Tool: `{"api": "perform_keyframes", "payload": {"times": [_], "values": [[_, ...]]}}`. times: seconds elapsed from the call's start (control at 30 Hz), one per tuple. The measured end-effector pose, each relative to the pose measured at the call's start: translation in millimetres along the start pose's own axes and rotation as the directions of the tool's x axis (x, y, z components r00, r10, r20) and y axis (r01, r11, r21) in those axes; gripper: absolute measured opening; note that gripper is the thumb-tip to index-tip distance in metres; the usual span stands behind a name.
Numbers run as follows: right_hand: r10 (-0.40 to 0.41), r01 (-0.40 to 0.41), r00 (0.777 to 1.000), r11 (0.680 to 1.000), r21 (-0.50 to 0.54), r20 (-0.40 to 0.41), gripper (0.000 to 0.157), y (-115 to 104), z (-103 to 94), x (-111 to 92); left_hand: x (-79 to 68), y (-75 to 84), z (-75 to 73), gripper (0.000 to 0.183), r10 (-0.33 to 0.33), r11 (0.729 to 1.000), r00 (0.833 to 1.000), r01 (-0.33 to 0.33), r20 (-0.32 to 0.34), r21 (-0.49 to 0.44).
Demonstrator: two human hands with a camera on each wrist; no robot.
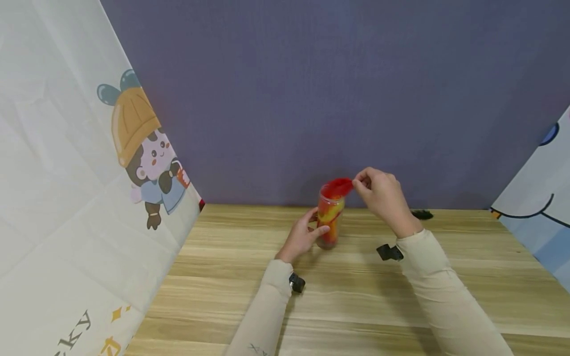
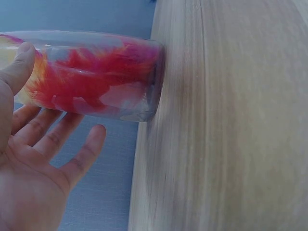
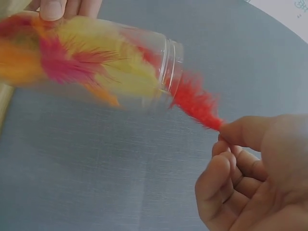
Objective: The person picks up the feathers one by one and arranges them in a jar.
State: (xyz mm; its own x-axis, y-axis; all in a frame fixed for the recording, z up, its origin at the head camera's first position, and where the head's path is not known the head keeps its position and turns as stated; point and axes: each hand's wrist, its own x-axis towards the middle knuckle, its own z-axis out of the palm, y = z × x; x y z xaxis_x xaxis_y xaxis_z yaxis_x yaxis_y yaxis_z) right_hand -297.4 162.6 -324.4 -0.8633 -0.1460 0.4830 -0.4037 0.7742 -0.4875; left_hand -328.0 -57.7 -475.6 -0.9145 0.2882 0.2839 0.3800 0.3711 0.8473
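Observation:
A clear jar [image 1: 330, 217] with colourful feathers inside stands on the table, leaning slightly. My left hand [image 1: 303, 236] holds it around the side, thumb in front and fingers behind. Yellow, orange and pink feathers [image 3: 77, 57] show through the wall in the right wrist view, and red ones fill the lower part in the left wrist view. At the mouth, my right hand [image 1: 380, 194] pinches the tip of a red feather [image 3: 198, 103] between thumb and forefinger. The other end of that feather is inside the jar's open rim [image 3: 171, 67].
A black feather-like piece [image 1: 422, 214] lies at the back of the wooden table [image 1: 231, 277], behind my right wrist. A dark blue-grey panel [image 1: 285, 99] rises along the back edge. Printed white sheets [image 1: 53, 173] hang at both sides.

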Motion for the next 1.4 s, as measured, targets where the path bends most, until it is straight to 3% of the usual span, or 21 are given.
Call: {"api": "perform_keyframes", "payload": {"times": [0.73,1.4], "values": [[0.030,-0.025,0.985,0.999,-0.033,0.171,0.023,-1,-14.9,3,0.0,-0.1,0.7,0.065,-0.007,1.000,1.000,0.007,0.006,0.013],[-0.032,0.031,0.988,1.000,0.003,0.149,0.019,2,10.3,3,1.7,-2.2,1.7,0.062,0.023,1.000,1.000,-0.023,0.004,-0.001]]}}
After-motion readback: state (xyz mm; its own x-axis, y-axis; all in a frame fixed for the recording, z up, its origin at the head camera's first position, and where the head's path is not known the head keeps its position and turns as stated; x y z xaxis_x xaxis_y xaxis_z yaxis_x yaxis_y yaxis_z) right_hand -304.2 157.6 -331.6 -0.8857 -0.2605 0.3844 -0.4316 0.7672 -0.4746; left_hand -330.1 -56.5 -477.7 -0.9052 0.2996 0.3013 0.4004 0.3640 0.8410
